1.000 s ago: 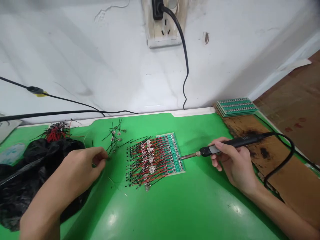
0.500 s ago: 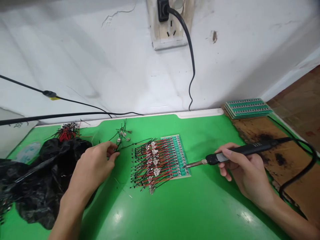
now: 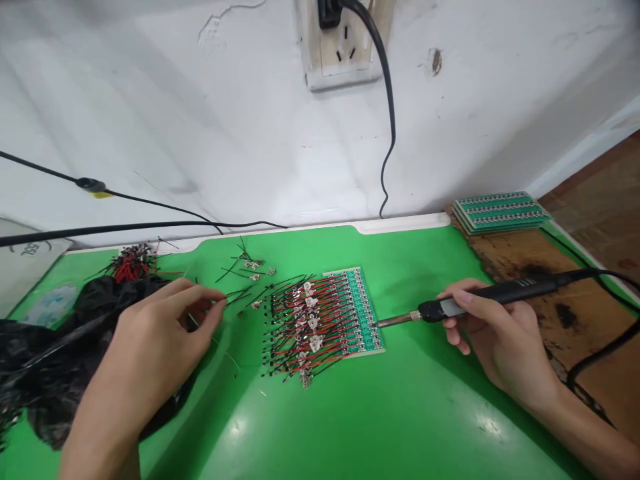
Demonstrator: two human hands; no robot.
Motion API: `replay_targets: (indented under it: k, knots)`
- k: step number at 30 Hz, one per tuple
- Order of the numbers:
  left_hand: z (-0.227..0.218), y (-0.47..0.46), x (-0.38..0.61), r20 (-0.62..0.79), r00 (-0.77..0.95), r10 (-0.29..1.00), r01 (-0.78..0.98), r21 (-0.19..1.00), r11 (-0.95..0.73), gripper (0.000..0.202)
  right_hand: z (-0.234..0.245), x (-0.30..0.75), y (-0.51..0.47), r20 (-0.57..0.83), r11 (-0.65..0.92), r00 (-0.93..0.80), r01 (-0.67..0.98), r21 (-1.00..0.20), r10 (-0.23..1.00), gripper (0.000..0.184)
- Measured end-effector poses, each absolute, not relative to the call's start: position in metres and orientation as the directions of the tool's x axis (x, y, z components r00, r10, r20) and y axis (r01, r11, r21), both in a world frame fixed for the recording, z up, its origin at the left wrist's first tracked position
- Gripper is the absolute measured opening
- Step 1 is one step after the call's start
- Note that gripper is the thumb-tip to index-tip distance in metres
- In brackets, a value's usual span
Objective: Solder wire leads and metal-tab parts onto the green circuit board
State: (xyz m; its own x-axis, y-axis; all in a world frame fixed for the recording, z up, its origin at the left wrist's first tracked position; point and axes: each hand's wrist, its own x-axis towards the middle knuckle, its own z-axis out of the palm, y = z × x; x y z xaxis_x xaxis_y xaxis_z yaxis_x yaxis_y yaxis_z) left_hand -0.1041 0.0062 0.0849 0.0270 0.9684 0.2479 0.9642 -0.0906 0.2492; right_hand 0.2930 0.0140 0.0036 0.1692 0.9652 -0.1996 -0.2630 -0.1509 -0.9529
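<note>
A crumpled black plastic bag (image 3: 50,360) lies on a green work mat (image 3: 400,407), well to the left of a green circuit board panel (image 3: 363,310); whatever it may hold is hidden in its folds.

The panel sits near the middle of the mat. Its teal-green rows carry silver solder pads, and many paired red and black wires (image 3: 305,327) fan out from its left side. Small silvery parts are clustered along the middle of the wires, and their far ends finish in dark tips.

The left hand (image 3: 160,327) is just left of the wires, with its fingers curled and drawn toward the thumb. Its fingertips (image 3: 219,303) are beside a few loose black wires (image 3: 240,295), but I cannot tell whether they pinch one. The right hand (image 3: 505,340), to the panel's right, wraps around the black grip of a soldering iron (image 3: 487,293). The iron's metal tip (image 3: 395,321) points left, just beside the panel's right edge.

Beyond the panel's upper left is a tangled heap of red and black wires (image 3: 131,265). Beyond its upper right is a stack of green boards (image 3: 500,212) on scorched brown board (image 3: 565,313). Straight behind the panel, a black cord rises to a wall outlet (image 3: 340,47). The iron's grip has tiny markings, too small to read.
</note>
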Motion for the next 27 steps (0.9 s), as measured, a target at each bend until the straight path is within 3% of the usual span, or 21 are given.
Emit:
replay_targets:
  k: [4,8,12,18,27]
  knots:
    - [0.074,0.0,-0.067,0.368,0.304,0.879,0.808,0.39,-0.442,0.02,0.005,0.292,0.016,-0.216,-0.165,0.168,-0.275,-0.947,0.962,0.047]
    - [0.054,-0.007,-0.034,0.434,0.447,0.782,0.678,0.406,-0.613,0.017,0.005,0.292,0.016,-0.222,-0.176,0.141,-0.282,-0.943,0.965,0.047]
    - [0.039,-0.01,-0.018,0.45,0.499,0.74,0.649,0.372,-0.664,0.029,0.003,0.294,0.014,-0.189,-0.154,0.102,-0.275,-0.949,0.977,0.043]
    - [0.027,-0.005,-0.011,0.476,0.511,0.716,0.652,0.328,-0.684,0.013,-0.002,0.293,0.012,-0.126,-0.117,0.012,-0.291,-0.95,0.992,0.037]
    - [0.019,0.0,-0.014,0.453,0.581,0.676,0.706,0.132,-0.696,0.009,-0.01,0.292,0.006,-0.085,-0.094,-0.039,-0.34,-0.936,0.996,0.027]
